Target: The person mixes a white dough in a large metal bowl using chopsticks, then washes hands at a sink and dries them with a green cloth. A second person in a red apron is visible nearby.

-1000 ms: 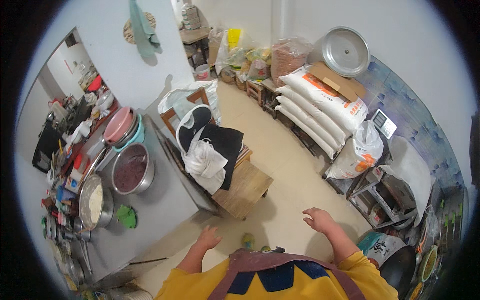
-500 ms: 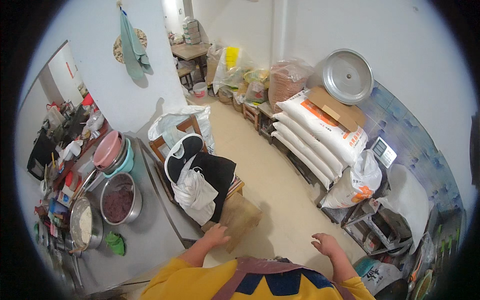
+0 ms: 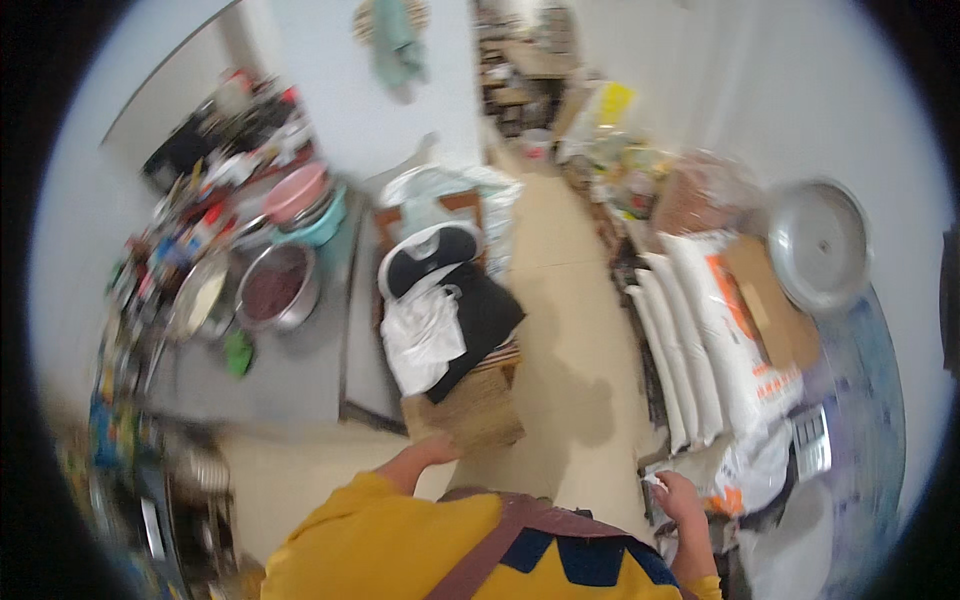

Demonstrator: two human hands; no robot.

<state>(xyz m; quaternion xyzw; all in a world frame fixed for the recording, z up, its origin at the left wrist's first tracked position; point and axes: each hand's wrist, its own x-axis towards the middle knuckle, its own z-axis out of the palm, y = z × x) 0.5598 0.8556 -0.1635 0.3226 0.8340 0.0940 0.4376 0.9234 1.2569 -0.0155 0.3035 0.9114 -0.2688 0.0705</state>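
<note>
Left hand (image 3: 437,450): laid on the near corner of a low wooden stool (image 3: 470,415); fingers blurred, grasp cannot be told; right hand (image 3: 677,495): loosely curled at the foot of the stacked white sacks (image 3: 700,340), whether it pinches anything cannot be told; stool stands on the floor beside the steel counter (image 3: 290,365); likely stiff, moderately heavy, best gripped by its edges; soft black and white bags (image 3: 445,320) heaped on top may slide; beyond, a metal bowl (image 3: 278,288).

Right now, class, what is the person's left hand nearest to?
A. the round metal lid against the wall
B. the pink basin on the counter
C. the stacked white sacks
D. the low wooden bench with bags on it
D: the left hand reaches the near end of the low wooden bench.
</note>
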